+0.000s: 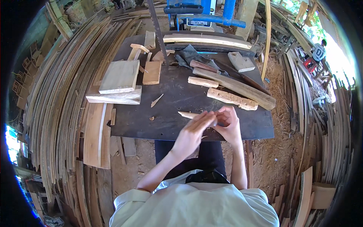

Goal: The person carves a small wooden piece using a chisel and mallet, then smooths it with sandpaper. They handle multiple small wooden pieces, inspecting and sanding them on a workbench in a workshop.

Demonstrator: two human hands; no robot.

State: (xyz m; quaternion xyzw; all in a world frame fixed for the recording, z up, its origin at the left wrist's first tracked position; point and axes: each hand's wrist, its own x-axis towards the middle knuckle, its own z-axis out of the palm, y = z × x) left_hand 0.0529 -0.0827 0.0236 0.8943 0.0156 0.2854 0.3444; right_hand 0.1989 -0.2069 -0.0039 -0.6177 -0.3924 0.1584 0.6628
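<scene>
My hands meet above the near edge of the dark table. My left hand is angled toward the right one; its fingers are partly smeared, and its palm side is hidden. My right hand has its fingers curled in toward the thumb. Something small and greyish shows between the two hands, too unclear to name. A pale, pointed sliver of wood sticks out to the left beyond my left fingers; I cannot tell whether it is held or lies on the table. Just past my right hand lies a rough, chipped wood strip.
A saw blade rises through the table toward a blue machine. Wood blocks are stacked at left. A rounded wooden bar and a dark cloth lie at right. Long planks line the left side; a person sits far right.
</scene>
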